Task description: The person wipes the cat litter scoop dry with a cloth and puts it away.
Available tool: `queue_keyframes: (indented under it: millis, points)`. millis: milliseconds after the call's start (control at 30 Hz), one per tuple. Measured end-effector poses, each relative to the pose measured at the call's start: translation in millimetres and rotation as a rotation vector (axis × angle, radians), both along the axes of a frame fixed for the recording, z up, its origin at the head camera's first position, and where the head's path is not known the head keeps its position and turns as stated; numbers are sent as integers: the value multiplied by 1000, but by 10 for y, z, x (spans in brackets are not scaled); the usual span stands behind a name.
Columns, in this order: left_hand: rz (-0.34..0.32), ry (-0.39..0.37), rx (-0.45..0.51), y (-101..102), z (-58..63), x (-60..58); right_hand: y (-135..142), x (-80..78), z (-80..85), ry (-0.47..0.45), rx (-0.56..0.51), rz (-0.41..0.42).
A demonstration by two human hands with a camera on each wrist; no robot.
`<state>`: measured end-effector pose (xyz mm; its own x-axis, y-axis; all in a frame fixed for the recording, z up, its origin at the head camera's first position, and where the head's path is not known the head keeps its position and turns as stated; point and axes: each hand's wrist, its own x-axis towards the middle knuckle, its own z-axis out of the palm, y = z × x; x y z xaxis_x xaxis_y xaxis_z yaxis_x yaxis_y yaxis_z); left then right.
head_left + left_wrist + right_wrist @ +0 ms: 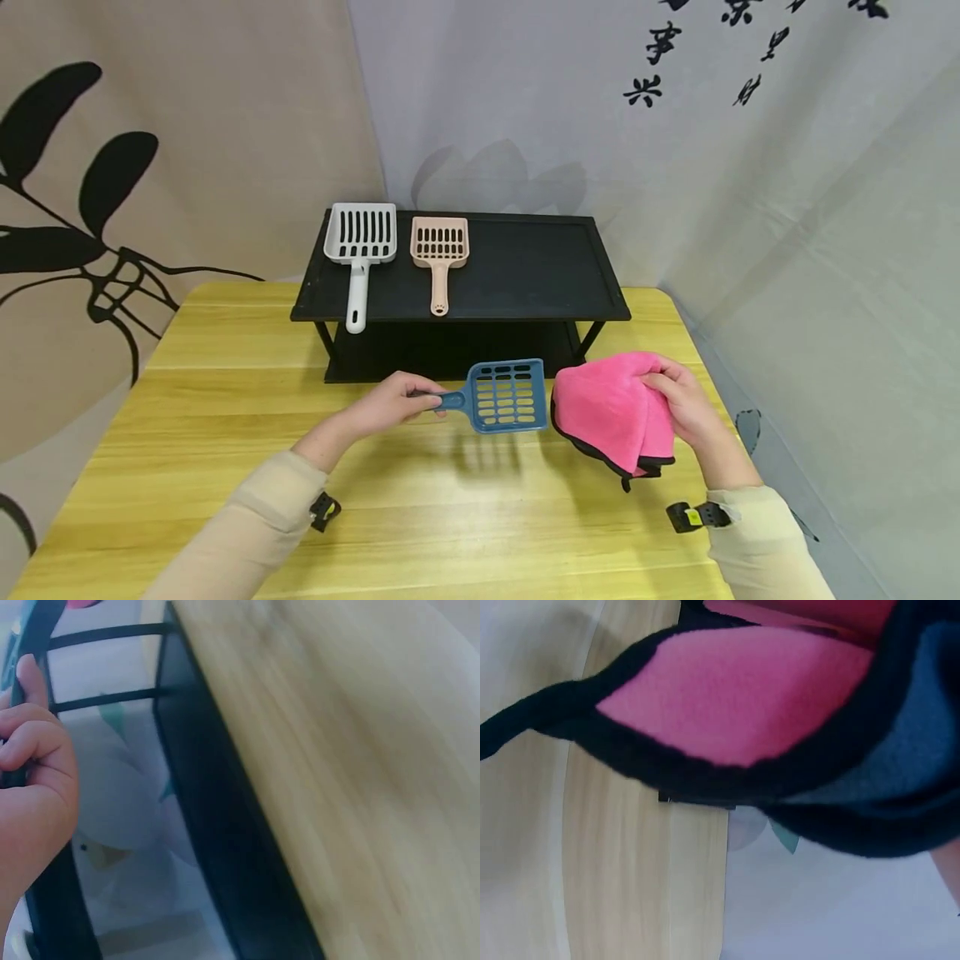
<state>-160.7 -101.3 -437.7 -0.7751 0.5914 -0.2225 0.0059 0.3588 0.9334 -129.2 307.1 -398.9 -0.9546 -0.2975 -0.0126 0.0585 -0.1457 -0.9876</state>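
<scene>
My left hand (401,398) grips the handle of a blue litter scoop (510,396), raised over the table with its slotted head pointing right. In the left wrist view the curled fingers (37,742) wrap round the handle. My right hand (681,400) pinches a pink cloth (611,404) with black edging, which hangs in folds just right of the scoop's head. The cloth fills much of the right wrist view, where its grey-blue underside (900,750) shows and most of the hand is hidden.
A black two-level rack (532,267) stands at the back of the wooden table (420,533). On its top lie a white litter scoop (358,292) and a pale pink litter scoop (439,283), handles toward me. A printed curtain (487,100) hangs behind.
</scene>
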Motion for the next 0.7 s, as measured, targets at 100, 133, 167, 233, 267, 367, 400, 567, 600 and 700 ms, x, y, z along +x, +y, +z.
queue_keyframes:
  millis: [100,133,167,233,267,367,400,567,600,700]
  points:
    - [14,1,4,62,58,-9,52,13,-8,-4,10,-24]
    - [21,1,4,84,79,-10,66,16,-9,-6,18,-30]
    - [26,1,4,104,98,-12,80,18,-10,-6,25,-34]
    - [42,-8,12,140,134,-20,100,21,-9,-6,38,-46]
    - [50,-18,16,158,154,-25,109,22,-8,-7,42,-49]
    - [78,-50,38,217,209,-42,136,28,-8,-2,51,-58]
    - [88,-61,48,240,230,-48,145,32,-9,-2,51,-59]
    - [139,-99,100,373,347,-86,182,49,-24,4,36,-60]
    - [151,-106,112,398,369,-96,187,51,-24,5,31,-61]
    - [188,-137,150,468,424,-125,194,56,-24,8,27,-65]
